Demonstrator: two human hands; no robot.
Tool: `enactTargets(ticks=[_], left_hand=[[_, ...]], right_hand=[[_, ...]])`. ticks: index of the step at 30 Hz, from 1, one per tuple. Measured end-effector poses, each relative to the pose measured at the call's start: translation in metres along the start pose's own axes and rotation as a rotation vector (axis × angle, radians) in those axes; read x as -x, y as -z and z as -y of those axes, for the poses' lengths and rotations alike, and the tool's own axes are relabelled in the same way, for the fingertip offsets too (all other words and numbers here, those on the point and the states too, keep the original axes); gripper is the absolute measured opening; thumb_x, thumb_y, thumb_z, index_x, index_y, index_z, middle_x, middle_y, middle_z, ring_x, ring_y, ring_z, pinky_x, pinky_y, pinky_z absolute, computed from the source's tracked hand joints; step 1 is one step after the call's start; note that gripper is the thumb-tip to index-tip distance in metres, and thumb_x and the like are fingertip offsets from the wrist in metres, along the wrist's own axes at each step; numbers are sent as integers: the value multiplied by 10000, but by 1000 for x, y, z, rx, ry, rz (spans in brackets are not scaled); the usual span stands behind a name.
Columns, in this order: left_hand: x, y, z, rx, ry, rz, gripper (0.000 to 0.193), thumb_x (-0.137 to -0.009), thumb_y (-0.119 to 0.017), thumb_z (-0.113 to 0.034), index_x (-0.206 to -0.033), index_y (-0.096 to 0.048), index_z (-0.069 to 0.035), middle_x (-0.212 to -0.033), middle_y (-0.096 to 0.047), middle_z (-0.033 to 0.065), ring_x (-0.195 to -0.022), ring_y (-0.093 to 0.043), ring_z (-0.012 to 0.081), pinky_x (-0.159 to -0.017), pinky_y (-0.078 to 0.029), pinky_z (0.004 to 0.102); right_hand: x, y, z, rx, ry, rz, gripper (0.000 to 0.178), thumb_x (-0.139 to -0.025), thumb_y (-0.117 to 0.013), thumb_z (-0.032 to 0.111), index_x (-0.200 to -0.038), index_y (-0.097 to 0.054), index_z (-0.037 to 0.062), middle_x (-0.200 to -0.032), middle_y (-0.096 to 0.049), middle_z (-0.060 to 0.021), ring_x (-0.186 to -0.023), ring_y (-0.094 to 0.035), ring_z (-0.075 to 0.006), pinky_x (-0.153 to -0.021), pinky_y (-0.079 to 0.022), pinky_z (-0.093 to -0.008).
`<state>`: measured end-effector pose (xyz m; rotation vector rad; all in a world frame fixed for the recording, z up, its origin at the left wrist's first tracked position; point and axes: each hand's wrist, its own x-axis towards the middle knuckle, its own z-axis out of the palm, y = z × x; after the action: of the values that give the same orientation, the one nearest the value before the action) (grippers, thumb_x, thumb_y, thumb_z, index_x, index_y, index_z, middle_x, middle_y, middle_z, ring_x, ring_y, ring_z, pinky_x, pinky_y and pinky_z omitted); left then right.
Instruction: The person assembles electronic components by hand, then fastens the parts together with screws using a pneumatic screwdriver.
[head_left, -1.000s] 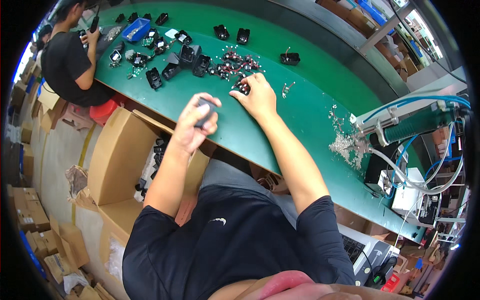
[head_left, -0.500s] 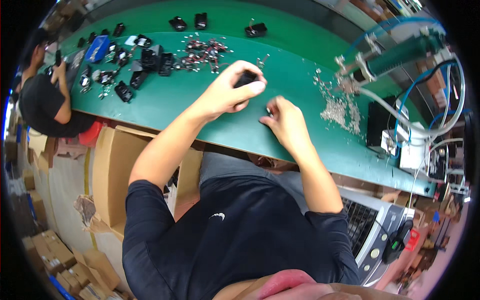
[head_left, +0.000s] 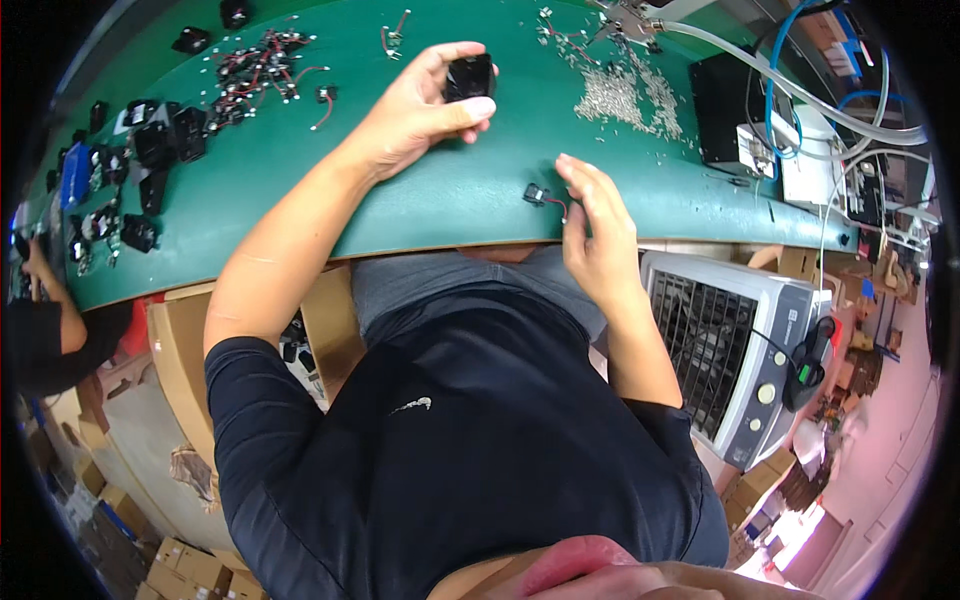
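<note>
A small black plastic housing [head_left: 467, 80] is gripped in my left hand [head_left: 428, 105], thumb across its near side and fingers round the back, held above the green table. Close to the table's front edge, my right hand [head_left: 598, 222] is open, fingers stretched out and nothing in the palm. Just left of its fingers lies a small black part with a red wire [head_left: 536, 194]. The wire's end reaches toward the right thumb; whether they touch I cannot tell. At the far left is a pile of wired connectors [head_left: 258, 75].
Small metal pieces [head_left: 610, 95] are heaped at the far right, beside a black box [head_left: 725, 115] and air hoses [head_left: 790, 95]. More black housings [head_left: 155, 145] and a blue bin [head_left: 75, 175] stand left. A fan unit [head_left: 730, 340] sits below the table's right side. Another person works at left.
The view has shifted. My right hand has opened and moved nearer the table's front edge; the small wired part now lies beside it. My left hand still holds the black housing, now turned.
</note>
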<state>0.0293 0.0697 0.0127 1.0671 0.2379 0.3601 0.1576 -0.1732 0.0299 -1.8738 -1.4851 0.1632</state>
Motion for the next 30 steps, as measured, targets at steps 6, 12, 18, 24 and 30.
enactTargets(ticks=[6, 12, 18, 24, 30], left_hand=[[1, 2, 0, -46, 32, -18, 720, -894, -782, -55, -1509, -407, -65, -1385, -545, 92, -936, -638, 159, -772, -556, 306], [-1, 1, 5, -102, -17, -11, 764, -857, -824, -71, -1506, -422, -65, -1392, -539, 91, -1008, -631, 162, -791, -559, 305], [2, -5, 9, -180, -51, -72, 810, -809, -850, -62, -1501, -429, -75, -1412, -533, 90, -1140, -590, 158, -915, -544, 316], [4, -6, 5, -210, 3, -74, 825, -795, -859, -60, -1499, -430, -90, -1419, -530, 92, -1239, -556, 167, -1072, -481, 336], [6, -11, 16, -532, -216, 12, 832, -804, -812, 67, -1513, -409, -96, -1376, -540, 61, -1111, -629, 140, -942, -564, 315]], right_hand=[[3, 1, -8, 189, -23, -164, 323, -874, -672, -30, -1190, -690, 32, -1172, -683, -160, -1031, -640, -352, -906, -523, -434], [-15, -26, 18, 274, -36, -81, 369, -848, -799, 166, -1159, -688, 1, -1160, -675, -128, -1032, -614, -332, -905, -509, -424], [-11, -34, 0, 280, 153, -96, 252, -820, -732, 71, -1059, -708, -4, -1164, -688, -144, -955, -672, -319, -840, -546, -411], [-7, -23, 12, 399, 263, 41, 358, -768, -681, 26, -1122, -714, -18, -1182, -694, -167, -939, -681, -297, -839, -564, -387], [-19, -8, 17, 266, 209, 8, 245, -801, -755, -32, -1041, -724, 3, -1084, -725, -137, -902, -706, -288, -801, -589, -384]])
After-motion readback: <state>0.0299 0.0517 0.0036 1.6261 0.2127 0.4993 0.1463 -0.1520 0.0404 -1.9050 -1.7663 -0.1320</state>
